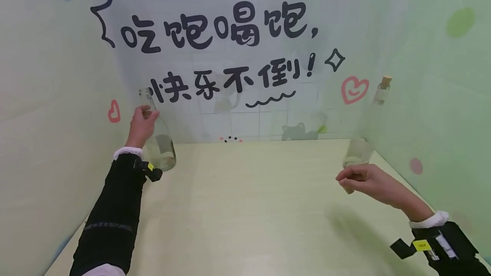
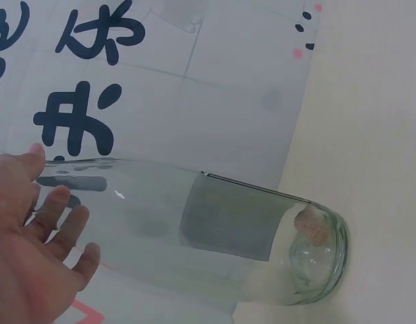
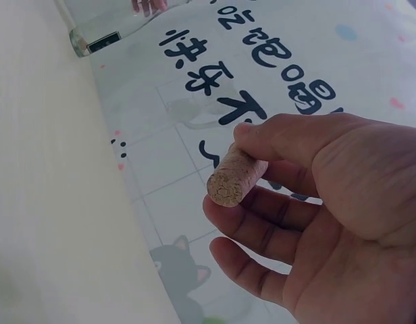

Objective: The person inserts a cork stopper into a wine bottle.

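Observation:
A clear glass bottle (image 1: 165, 152) without a stopper stands upright at the back left. My left hand (image 1: 142, 126) holds it at the neck, with thumb and fingers on either side. The left wrist view shows the bottle's body (image 2: 161, 229) with a dark label patch, the left hand (image 2: 39, 236) lying across its upper part and hiding the neck. On the right, my right hand (image 1: 370, 182) is raised over the table and pinches a cork (image 3: 238, 175) between thumb and fingers. The cork's speckled end shows in the right wrist view.
A second clear bottle (image 1: 358, 150) with a cork (image 1: 386, 81) in its mouth stands at the back right, behind the right hand. Printed wall panels enclose the pale table (image 1: 245, 208) at the back and both sides.

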A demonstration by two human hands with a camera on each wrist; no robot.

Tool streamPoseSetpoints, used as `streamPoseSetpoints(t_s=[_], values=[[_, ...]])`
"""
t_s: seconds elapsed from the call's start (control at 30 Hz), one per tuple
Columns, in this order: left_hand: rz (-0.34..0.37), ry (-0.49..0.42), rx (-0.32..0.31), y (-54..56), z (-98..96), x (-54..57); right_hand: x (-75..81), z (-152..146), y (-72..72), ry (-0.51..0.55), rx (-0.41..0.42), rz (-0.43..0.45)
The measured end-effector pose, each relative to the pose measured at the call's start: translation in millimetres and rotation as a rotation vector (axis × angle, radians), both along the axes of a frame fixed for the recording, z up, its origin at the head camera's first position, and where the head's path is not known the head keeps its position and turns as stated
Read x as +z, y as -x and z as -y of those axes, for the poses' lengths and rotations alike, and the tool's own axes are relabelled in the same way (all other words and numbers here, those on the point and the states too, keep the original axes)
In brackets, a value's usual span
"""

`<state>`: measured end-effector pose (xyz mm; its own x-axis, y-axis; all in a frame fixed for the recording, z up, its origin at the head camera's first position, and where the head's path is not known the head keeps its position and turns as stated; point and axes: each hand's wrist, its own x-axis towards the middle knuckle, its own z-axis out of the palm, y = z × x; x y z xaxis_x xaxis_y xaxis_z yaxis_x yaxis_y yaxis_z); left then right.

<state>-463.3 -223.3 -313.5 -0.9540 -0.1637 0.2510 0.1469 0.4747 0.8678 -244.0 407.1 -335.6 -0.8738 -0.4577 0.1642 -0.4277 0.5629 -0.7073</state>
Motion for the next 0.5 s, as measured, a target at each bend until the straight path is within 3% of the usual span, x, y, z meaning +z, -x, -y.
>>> streamPoseSetpoints(t_s=[0.5], values=[[-0.058,0.036,-0.106,-19.9,-4.5,-3.8,20.9,19.1,-11.6,0.058,0.025,-0.013]])
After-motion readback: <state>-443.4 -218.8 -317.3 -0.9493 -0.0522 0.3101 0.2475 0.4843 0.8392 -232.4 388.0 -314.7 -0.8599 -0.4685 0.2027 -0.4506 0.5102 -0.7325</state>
